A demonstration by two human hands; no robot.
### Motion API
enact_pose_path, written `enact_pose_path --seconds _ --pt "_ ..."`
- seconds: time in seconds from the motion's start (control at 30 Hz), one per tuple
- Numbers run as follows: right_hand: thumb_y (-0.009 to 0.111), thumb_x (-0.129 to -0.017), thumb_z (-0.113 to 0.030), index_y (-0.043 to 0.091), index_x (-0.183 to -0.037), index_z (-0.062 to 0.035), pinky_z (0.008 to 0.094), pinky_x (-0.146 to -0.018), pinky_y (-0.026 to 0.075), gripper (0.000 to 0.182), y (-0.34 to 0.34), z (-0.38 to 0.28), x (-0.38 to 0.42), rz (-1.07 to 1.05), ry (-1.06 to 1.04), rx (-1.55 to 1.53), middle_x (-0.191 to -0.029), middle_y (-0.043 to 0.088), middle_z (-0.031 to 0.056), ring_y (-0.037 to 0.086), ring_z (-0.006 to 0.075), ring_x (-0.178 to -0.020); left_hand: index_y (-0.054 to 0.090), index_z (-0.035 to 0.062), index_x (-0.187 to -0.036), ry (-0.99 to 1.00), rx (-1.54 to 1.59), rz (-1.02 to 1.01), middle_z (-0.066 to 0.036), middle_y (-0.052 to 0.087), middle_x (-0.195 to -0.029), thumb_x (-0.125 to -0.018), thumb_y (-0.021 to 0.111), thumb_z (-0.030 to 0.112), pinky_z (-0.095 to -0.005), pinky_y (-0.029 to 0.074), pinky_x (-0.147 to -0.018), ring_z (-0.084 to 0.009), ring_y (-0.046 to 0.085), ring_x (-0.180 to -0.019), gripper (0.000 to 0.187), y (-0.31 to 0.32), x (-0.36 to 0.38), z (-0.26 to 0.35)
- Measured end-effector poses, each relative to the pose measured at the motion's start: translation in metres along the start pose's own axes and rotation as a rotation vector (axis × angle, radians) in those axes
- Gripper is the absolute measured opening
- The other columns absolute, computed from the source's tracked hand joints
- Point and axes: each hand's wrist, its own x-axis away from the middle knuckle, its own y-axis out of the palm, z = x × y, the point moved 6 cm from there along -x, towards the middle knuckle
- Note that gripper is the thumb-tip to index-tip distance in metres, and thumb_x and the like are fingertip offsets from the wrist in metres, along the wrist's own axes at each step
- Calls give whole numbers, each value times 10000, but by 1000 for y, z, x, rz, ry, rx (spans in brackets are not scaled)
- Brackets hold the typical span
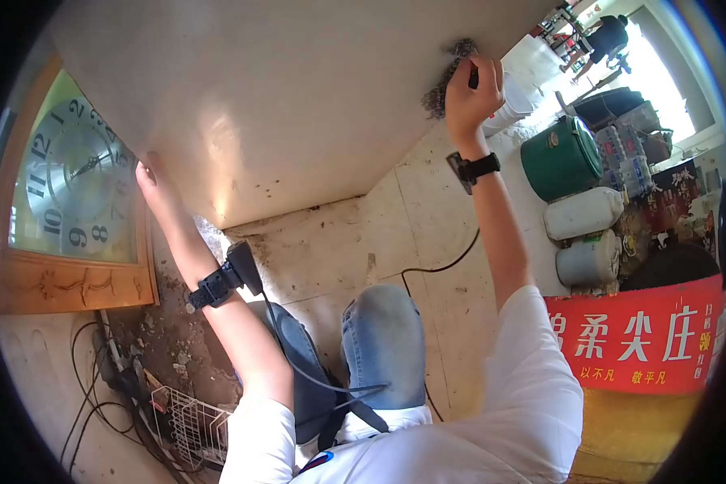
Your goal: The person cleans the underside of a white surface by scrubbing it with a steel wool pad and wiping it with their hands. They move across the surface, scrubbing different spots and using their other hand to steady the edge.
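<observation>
A large pale panel (298,105), smooth and smudged with brown specks near its lower edge, fills the top of the view. My right hand (473,95) is closed on a dark grey steel wool scourer (436,102), which lies against the panel near its right edge. Parts of the scourer stick out past my fingers on two sides. At the panel's left edge, my left hand (155,184) is curled round the border, its fingers partly hidden. Close beside that hand stands a wood-framed clock (73,173). Both wrists carry black straps with small devices.
A white wire basket (189,427) and loose cables lie at lower left. To the right are a green bucket (561,159), a white container (583,213), a red banner (637,335) and a white bucket (512,109). Another person (607,36) is far off at upper right.
</observation>
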Motion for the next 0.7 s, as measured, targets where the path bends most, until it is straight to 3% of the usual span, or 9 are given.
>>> enact_pose_path --seconds 0.1,0.2,0.3,0.43,0.47,0.57,0.7 --pt "588 -691 35 550 -697 -53 309 -496 402 96 13 -38 41 -197 -305 -11 -655 535 68 516 247 -566 504 30 -1058 10 15 -6 -26 553 -918 -878 465 454 -265 391 -754 -125 500 -847 462 0 0 -1" --pt "619 -669 0 540 -665 -65 315 -459 394 102 22 -42 54 -283 -357 -30 -614 498 77 510 242 -562 506 30 -1069 -22 37 -19 -27 555 -934 -878 468 449 -270 392 -763 -130 503 -862 462 4 -2 2" --pt "633 -666 -18 532 -653 -74 321 -455 395 117 7 -18 36 83 107 28 -604 487 69 503 241 -559 478 17 -1105 -56 -8 -30 -43 553 -969 -879 476 430 -266 404 -768 -134 513 -888 471 -2 0 -2" --pt "593 -678 8 541 -663 -65 372 -454 368 90 18 -41 48 -213 -261 -32 -598 484 72 468 265 -532 419 -7 -1171 -34 -23 -77 -69 539 -1027 -879 491 406 -254 424 -773 -136 526 -925 511 0 -4 0" --pt "580 -677 2 557 -697 -71 375 -472 382 79 17 -20 46 -94 -62 -35 -632 498 66 490 262 -568 419 -6 -1174 -24 -12 -85 -68 537 -1031 -879 490 405 -255 423 -777 -135 526 -928 511 0 -4 -2" --pt "610 -680 -4 583 -723 -85 323 -499 425 95 18 -7 63 -142 5 48 -667 555 59 536 224 -576 503 28 -1092 -3 5 -13 -39 568 -977 -885 460 436 -284 399 -785 -142 518 -889 459 1 -4 -6" --pt "629 -652 -43 611 -884 -107 348 -534 437 241 18 -26 67 -390 -472 -29 -781 564 35 552 222 -660 490 26 -1113 -23 1 -37 -49 565 -1004 -889 456 426 -289 398 -800 -148 516 -922 460 2 -2 -4"
